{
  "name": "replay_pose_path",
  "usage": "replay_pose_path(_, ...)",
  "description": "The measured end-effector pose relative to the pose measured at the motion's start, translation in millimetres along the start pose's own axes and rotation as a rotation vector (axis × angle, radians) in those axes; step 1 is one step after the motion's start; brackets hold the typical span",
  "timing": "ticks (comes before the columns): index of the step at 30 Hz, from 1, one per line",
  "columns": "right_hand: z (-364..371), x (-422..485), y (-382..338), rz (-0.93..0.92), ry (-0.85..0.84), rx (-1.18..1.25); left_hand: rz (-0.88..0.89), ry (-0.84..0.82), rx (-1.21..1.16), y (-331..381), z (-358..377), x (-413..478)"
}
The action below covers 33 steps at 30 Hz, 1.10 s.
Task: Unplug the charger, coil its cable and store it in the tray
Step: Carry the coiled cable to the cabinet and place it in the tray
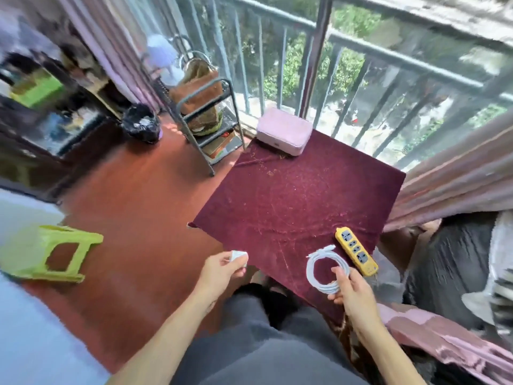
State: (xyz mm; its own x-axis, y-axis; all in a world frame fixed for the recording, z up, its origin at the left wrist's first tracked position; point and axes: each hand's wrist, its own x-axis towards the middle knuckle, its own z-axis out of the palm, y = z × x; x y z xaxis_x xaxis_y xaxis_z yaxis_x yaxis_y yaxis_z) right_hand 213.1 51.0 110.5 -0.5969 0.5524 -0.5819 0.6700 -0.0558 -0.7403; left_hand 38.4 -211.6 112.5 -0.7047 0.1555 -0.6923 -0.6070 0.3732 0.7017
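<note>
Right hand point(350, 287) pinches coiled white cable point(325, 269), loop upright over table's near edge, free plug end pointing right toward yellow power strip point(356, 251); left hand point(222, 269) curled round white charger block point(238, 258), off table's left; pink tray point(283, 132) at far corner, nearer the right hand, I judge.

A smooth white plastic-sheathed cable point(324, 269) and glossy yellow plastic power strip point(356, 251) sit at the near edge of a table draped in matt maroon velvety cloth point(291, 207), a smooth pink plastic case point(283, 131) at its far edge.
</note>
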Motion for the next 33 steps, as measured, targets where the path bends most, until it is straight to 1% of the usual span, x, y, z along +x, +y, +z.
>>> replay_pose_path(3,3.7,5.7,-10.6,-0.077,-0.121,-0.036,-0.071,0.177,-0.239,-33.1,-11.1,-38.1)
replay_pose_path(7,25.5,15.9,-23.7,-0.125,-0.282,-0.080,-0.148,0.384,-0.504,-74.1,-33.1,-82.1)
replay_pose_path(13,88.3,24.7,-57.9,-0.192,-0.505,-0.203,-0.224,0.628,-0.765,-96.9,-64.4,-116.8)
replay_pose_path(16,125.6,24.4,-81.3,-0.239,-0.575,-0.260,-0.216,0.651,-0.805,-95.5,-81.9,-120.3)
replay_pose_path(19,166.4,24.9,-102.3,-0.273,-0.610,-0.306,-0.227,0.692,-0.886,-97.2,-102.4,-120.2)
replay_pose_path(22,208.2,25.1,-121.4,-0.282,-0.632,-0.332,-0.250,0.694,-0.908,-104.6,-128.3,-112.5)
replay_pose_path(25,246.7,22.3,-140.2,-0.287,-0.611,-0.334,-0.298,0.713,-0.894,-113.3,-163.5,-99.8)
replay_pose_path(27,270.0,19.4,-154.3,-0.277,-0.589,-0.329,-0.322,0.703,-0.844,-115.7,-191.3,-88.1)
replay_pose_path(33,333.7,21.7,-192.5,-0.255,-0.524,-0.294,-0.254,0.606,-0.736,-95.0,-283.7,-37.9)
